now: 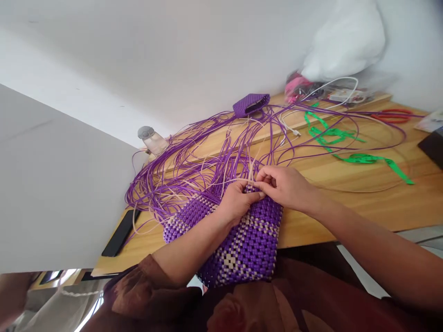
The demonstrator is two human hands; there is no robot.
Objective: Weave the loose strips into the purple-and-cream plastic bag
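A purple and cream woven bag leans over the table's near edge toward my body, with a cream flower pattern low on its side. Long loose purple and cream plastic strands fan out from its top edge. My left hand grips that edge, its thumb pressed on the weave. Close beside it, my right hand pinches a cream strand between thumb and forefinger at the rim. The exact crossing of the strand under my fingertips is partly hidden.
On the wooden table lie a black phone, a green tape measure, red-handled scissors and a white cable. A small purple woven piece and a grey-lidded bottle stand at the back. A white bag is behind.
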